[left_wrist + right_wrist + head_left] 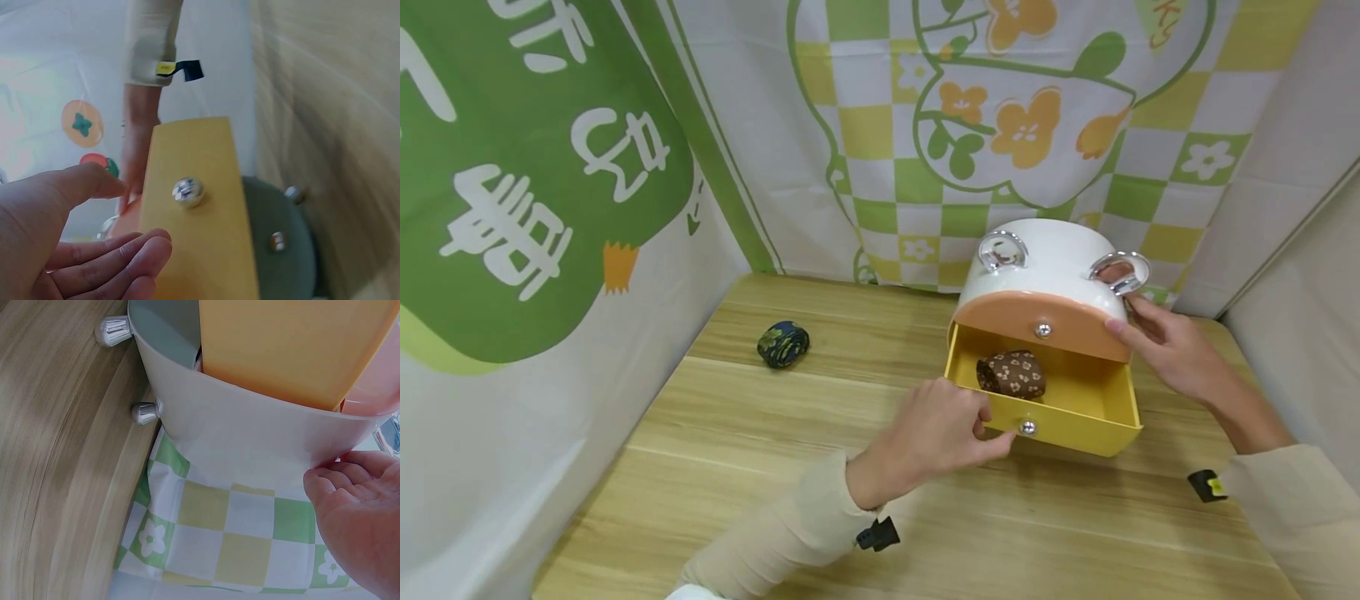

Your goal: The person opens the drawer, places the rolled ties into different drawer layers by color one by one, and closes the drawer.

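Observation:
A white animal-shaped storage box with two silver ears stands at the back right of the table. Its lower yellow drawer is pulled out, and a brown floral rolled tie lies inside at the left. Close to the drawer's silver knob is my left hand; in the left wrist view its loosely bent fingers stand apart from the knob. My right hand holds the box's right side, thumb at the orange upper drawer and fingers around the white shell.
A dark blue-green patterned roll sits on the wooden table at the left. Printed cloth hangs behind the box, and a green and white cloth hangs along the left side.

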Action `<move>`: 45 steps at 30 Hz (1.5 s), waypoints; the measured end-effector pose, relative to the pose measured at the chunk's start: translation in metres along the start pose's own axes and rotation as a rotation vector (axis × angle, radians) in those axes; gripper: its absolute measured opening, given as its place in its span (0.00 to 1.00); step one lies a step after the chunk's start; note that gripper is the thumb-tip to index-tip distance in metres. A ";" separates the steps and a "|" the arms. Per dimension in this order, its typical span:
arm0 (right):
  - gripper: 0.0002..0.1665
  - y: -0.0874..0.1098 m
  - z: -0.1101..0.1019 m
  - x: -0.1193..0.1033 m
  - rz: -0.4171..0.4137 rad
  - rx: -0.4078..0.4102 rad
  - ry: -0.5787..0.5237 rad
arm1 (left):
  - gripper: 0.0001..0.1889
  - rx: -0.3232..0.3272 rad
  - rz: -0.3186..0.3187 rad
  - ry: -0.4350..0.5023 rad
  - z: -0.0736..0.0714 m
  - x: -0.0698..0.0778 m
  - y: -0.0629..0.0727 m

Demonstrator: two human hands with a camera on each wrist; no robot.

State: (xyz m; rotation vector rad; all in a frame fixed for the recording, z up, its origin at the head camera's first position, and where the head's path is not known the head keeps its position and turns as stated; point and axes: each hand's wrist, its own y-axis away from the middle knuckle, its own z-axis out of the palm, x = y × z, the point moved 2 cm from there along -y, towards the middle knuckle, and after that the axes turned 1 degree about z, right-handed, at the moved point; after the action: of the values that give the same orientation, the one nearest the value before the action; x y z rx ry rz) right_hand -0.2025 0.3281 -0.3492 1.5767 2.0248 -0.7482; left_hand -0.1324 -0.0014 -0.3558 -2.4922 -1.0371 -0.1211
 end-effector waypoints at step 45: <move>0.41 0.001 0.001 0.002 0.007 0.009 0.011 | 0.28 0.111 -0.042 -0.049 0.069 0.014 -0.010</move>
State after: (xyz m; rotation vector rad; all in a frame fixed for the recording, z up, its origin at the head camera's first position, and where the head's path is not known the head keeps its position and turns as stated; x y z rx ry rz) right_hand -0.2025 0.3290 -0.3512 1.5953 2.0258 -0.7482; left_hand -0.1353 0.0431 -0.4115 -2.3854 -1.0861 -0.0150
